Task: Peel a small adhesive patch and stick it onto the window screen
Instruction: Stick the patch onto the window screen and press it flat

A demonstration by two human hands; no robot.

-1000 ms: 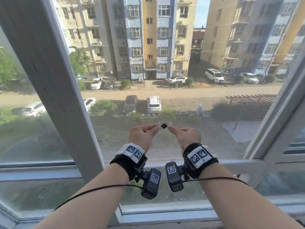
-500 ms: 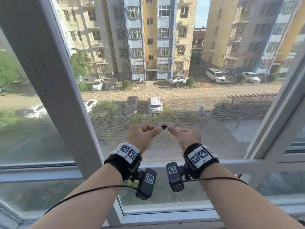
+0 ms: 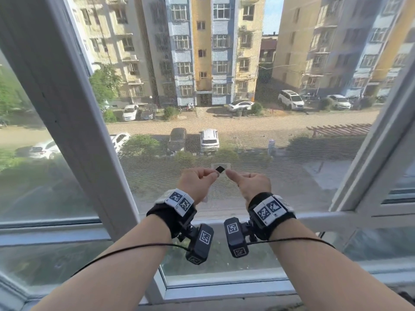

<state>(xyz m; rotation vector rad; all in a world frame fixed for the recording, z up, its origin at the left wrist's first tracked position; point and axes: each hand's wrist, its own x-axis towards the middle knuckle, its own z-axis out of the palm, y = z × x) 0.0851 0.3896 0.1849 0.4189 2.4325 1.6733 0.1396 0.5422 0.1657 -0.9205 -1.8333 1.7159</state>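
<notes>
The small adhesive patch [image 3: 221, 168] is a pale translucent square with a dark centre, flat against the grey window screen [image 3: 247, 104] low in the open pane. My left hand [image 3: 197, 182] touches its lower left corner with thumb and forefinger, the other fingers curled. My right hand [image 3: 249, 183] meets its lower right corner the same way. A white scrap [image 3: 205, 200] sticks out under my left palm. Both wrists wear black bands with tag markers.
A thick white window post [image 3: 67, 113] slants up on the left of the screen, and another frame [image 3: 379, 142] runs up on the right. The white sill rail [image 3: 318, 217] crosses just below my hands. Glass panes lie left and below. Cables trail from the wrist units.
Both hands have stayed on the patch at about the same spot on the screen. My left wrist has dropped slightly and turned; the patch now looks flatter against the mesh.
</notes>
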